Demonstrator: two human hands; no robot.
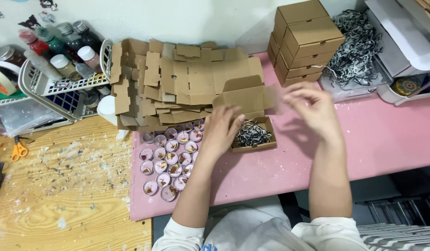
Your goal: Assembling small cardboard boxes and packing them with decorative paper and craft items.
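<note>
Pink table [387, 139], wooden floor [61, 195] to its left. One broad heap of flat cardboard box blanks [178, 83] at the back; too overlapped to count. Four folded brown boxes [305, 42] stacked in two piles by the wall, beside one tray of black-and-white shredded paper [354, 51]. One open small box [252, 132] sits before me, shred filling inside. My left hand [222, 130] rests at its left edge, fingers loosely curled, touching the rim. My right hand [312, 104] hovers just above right of it, blurred; grip, cannot tell. About twenty-odd small round candles [171, 158] clustered left. One orange-handled pair of scissors [19, 149] on floor.
</note>
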